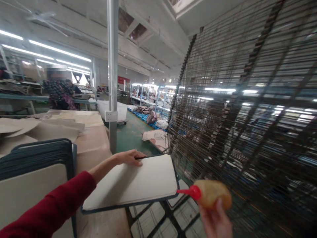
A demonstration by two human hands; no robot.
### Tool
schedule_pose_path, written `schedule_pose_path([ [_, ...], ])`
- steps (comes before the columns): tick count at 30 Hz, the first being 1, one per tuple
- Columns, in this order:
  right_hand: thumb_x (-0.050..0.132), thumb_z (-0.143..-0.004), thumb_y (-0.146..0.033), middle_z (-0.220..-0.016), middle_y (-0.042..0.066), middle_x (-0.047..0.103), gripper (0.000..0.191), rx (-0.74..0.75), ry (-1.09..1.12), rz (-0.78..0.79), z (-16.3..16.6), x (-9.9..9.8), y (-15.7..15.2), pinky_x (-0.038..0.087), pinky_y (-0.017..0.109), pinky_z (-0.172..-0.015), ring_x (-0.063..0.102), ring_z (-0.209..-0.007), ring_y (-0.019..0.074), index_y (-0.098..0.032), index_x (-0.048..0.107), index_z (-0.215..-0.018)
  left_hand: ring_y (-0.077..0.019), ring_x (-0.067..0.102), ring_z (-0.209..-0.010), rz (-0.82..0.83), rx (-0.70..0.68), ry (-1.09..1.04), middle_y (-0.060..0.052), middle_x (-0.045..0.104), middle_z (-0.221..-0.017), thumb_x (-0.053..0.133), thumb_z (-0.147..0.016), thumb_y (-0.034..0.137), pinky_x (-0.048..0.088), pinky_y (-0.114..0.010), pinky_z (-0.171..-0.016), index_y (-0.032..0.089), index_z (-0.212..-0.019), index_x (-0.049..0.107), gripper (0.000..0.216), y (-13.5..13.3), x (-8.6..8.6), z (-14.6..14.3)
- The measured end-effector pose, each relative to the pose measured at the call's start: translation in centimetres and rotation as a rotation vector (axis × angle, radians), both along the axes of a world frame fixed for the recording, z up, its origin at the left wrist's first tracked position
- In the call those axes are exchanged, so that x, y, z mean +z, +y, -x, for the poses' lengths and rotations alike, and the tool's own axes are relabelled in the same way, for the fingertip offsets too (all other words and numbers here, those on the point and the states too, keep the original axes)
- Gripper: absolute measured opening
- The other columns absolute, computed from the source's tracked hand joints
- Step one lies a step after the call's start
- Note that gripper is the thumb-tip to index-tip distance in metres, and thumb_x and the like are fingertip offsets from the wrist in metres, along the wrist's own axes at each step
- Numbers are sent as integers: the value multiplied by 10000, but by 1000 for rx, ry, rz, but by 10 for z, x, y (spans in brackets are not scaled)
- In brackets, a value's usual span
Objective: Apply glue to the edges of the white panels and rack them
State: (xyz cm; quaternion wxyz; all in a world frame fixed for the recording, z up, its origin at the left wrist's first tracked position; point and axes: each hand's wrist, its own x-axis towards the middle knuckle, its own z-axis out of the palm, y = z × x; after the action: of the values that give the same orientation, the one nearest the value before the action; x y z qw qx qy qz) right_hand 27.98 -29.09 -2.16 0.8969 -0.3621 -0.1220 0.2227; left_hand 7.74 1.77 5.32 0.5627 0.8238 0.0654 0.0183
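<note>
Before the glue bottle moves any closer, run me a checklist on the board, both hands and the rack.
1. Left hand steadies the white board at its far edge: ok.
2. Right hand grips the glue bottle: ok.
3. Red nozzle points at the board's right edge, close to it: ok; contact: cannot tell.
4. Board face free of objects: ok.
5. Board fully supported: not ok, its right end overhangs the table.
6. Wire rack clear of the bottle: cannot tell, blurred.
</note>
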Motion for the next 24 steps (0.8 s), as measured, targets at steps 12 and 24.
schedule_pose_path([
  [12, 912, -318, -356, -719, -24, 689, 552, -167, -223, 101, -45, 61, -8, 529, 250, -658, 640, -659, 147, -307, 706, -828, -193, 630, -804, 68, -228, 136, -31, 710, -930, 718, -724, 463, 481, -229, -726, 143, -1084, 683, 483, -12, 21, -14],
  [24, 890, -311, -437, -627, 21, 666, 585, -137, -254, 200, -54, 50, -14, 546, 312, -623, 632, -592, 190, -307, 714, -853, -206, 644, -854, 112, -243, 163, -38, 717, -994, 707, -729, 470, 496, -252, -786, 159, -1146, 660, 522, -10, 25, -18],
])
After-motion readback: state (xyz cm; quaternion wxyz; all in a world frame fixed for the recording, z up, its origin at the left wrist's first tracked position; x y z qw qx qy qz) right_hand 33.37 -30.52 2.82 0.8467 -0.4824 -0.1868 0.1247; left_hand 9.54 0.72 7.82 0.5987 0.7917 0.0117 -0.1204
